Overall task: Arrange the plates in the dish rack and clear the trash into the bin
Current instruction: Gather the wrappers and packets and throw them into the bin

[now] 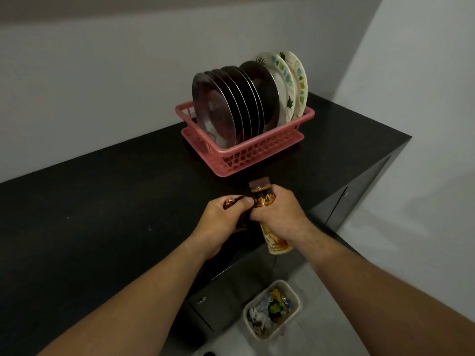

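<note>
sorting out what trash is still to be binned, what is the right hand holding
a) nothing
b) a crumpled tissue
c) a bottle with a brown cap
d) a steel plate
c: the right hand grips a labelled bottle whose brown cap sticks out above the fingers, while the left hand holds a crumpled wrapper.

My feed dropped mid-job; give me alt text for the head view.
The right hand grips a brown-capped bottle and the left hand holds a crumpled wrapper over the black counter. Plates stand upright in a pink dish rack; a bin holding trash sits on the floor.
</note>
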Motion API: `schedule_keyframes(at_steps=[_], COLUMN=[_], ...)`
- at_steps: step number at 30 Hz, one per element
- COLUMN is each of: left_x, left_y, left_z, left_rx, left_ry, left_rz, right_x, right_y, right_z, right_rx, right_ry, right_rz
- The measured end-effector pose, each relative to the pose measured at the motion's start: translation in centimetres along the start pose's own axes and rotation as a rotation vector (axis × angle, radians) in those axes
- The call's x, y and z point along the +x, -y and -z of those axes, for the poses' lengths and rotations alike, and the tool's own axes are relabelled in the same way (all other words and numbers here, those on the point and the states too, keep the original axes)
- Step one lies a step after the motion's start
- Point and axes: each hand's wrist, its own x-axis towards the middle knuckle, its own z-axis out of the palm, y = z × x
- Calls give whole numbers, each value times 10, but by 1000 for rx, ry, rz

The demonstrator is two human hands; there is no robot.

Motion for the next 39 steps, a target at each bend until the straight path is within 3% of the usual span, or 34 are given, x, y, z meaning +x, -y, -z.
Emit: schedule_keyframes(at_steps=[8, 12, 18, 22, 31, 39], left_x=[6, 7, 8, 13, 8, -8], left_y=[11, 2, -4, 2, 0, 16], left_z=[3, 7, -19, -38, -52, -71], left_rx=[-363, -208, 378, 754, 798, 689], left_ry=[281, 398, 350, 233, 187, 16], left_rz=[183, 153, 75, -6, -61, -97], right_x=[8, 6, 1, -4, -16, -31], right_y=[10, 6, 4, 0, -2, -33], right_z=[17, 28, 42, 49, 92, 110], right_rx=[-83, -163, -287, -328, -339, -422], right_ry=[23, 30, 52, 63, 124, 92], right_rz=[99, 68, 42, 36, 20, -21])
